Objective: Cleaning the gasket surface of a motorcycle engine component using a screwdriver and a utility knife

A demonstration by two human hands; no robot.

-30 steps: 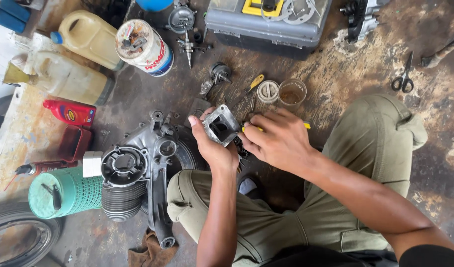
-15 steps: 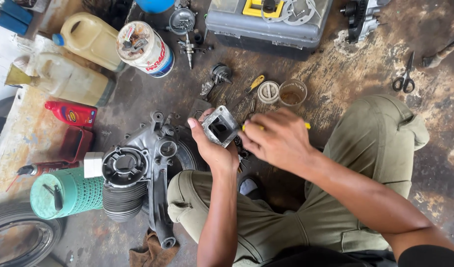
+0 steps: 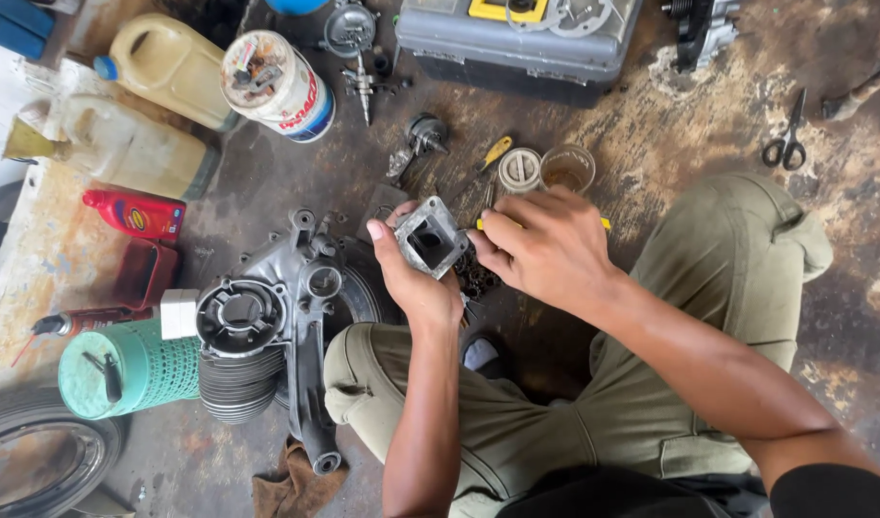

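- Your left hand (image 3: 416, 278) has a closed grip on a small square grey metal housing with a dark rectangular opening (image 3: 430, 238); the thumb lies along its left edge and the fingers wrap behind it.
- The housing sits tilted above your knees, just over the dark oily floor (image 3: 651, 125), between both hands.
- Your right hand (image 3: 545, 251) has its grip narrowed, fingertips pinched at the housing's right edge and touching it; a slim yellow-handled tool (image 3: 603, 223) shows at either side of that hand, and you cannot tell how firmly it is held.
- Just beyond your right hand stand a round white lid (image 3: 518, 170) and a small clear plastic cup (image 3: 567, 167) with a brownish residue inside, touching each other.
- A white cylindrical tin with a red and blue label (image 3: 279, 86) lies open-topped at upper left, with small metal parts in its mouth.
- A yellowish plastic jerrycan with a blue cap (image 3: 166, 65) lies beside the tin.
- A grey plastic toolbox (image 3: 516, 43) holds yellow and metal items on its top.
- A grey cast engine casing with a finned cylinder (image 3: 258, 336) rests just beside your left knee.
- A teal perforated plastic cylinder (image 3: 123, 369) lies against the finned cylinder.
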